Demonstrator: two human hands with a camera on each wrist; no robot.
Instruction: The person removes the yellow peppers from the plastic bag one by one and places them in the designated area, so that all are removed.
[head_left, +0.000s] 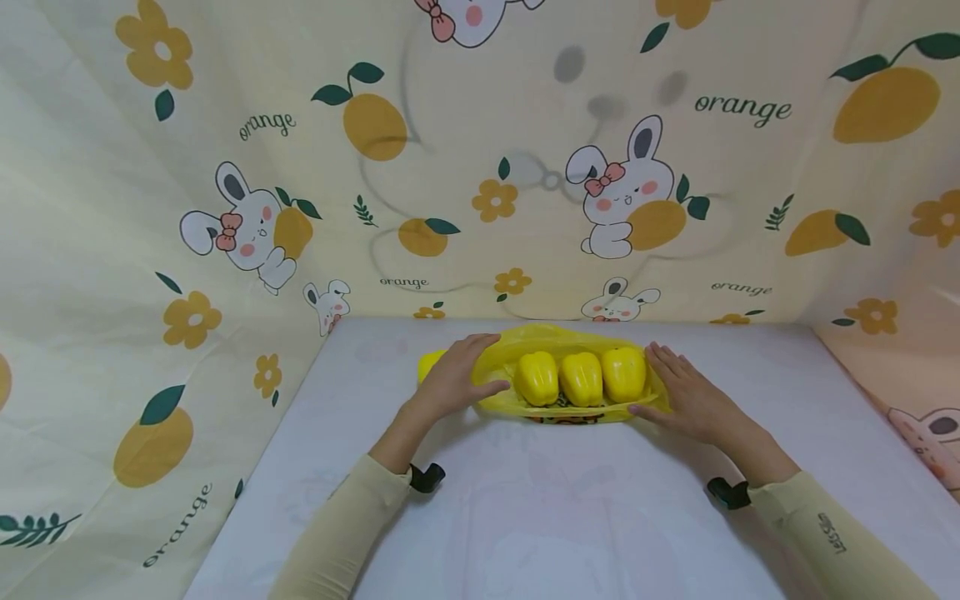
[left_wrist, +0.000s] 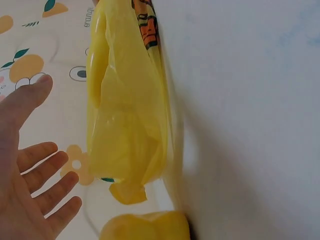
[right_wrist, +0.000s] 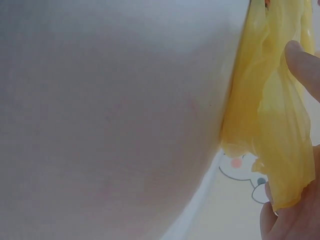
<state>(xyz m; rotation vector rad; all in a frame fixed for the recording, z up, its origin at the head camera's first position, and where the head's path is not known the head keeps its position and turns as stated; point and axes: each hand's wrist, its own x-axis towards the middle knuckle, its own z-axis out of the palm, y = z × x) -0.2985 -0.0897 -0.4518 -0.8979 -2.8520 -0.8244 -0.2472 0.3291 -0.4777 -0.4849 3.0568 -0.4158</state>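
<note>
A yellow plastic bag lies with its mouth spread wide on the table. Three yellow bell peppers sit in a row on it. My left hand hovers over the bag's left end, fingers spread and holding nothing; in the left wrist view it stands apart from the bag. Partly hidden behind that hand, another yellow pepper lies outside the bag. At the right end, my right hand rests against the bag's edge with straight fingers, and its thumb touches the plastic.
The white table stretches in front of the bag. A patterned cloth with rabbits and oranges hangs behind and at both sides. Black straps with small devices sit on both wrists.
</note>
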